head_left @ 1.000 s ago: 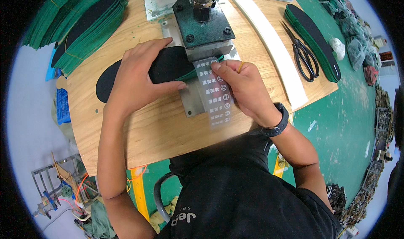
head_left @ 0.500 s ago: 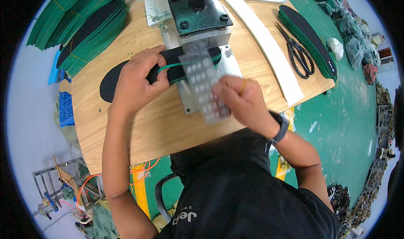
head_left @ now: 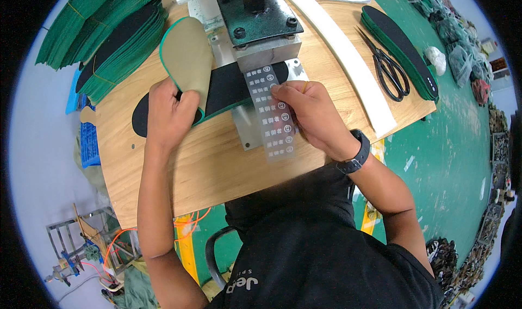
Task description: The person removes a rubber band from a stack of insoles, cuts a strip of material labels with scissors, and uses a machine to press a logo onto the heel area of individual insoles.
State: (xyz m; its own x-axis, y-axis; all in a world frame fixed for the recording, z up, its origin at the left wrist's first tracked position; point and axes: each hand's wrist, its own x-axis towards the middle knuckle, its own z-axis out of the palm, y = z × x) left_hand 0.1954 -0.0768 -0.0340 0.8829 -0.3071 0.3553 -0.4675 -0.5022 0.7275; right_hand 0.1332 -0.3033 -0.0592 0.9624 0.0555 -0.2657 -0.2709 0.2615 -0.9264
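My left hand (head_left: 169, 112) is closed on the edge of a shoe insole (head_left: 188, 50), which is lifted and bent with its tan underside and green rim showing. Beneath it a black insole (head_left: 231, 88) lies flat, its right end under the metal block of a press (head_left: 269, 50). Between the thumb and fingers of my right hand (head_left: 318, 116) is a translucent label strip (head_left: 276, 125) printed with rows of white marks. The strip hangs over the front edge of the flat insole and the metal base plate (head_left: 247, 132), its top end close to the block.
Bundled stacks of green-edged insoles (head_left: 117, 50) stand at the left. On the right lie black scissors (head_left: 389, 72), another insole stack (head_left: 399, 48) and a long curved white strip (head_left: 342, 59). The wooden table's (head_left: 217, 173) front edge runs just before my body.
My left hand has raised and folded back the upper insole, baring its tan underside. The label strip, blurred before, is now steady in my right hand, which has shifted slightly.
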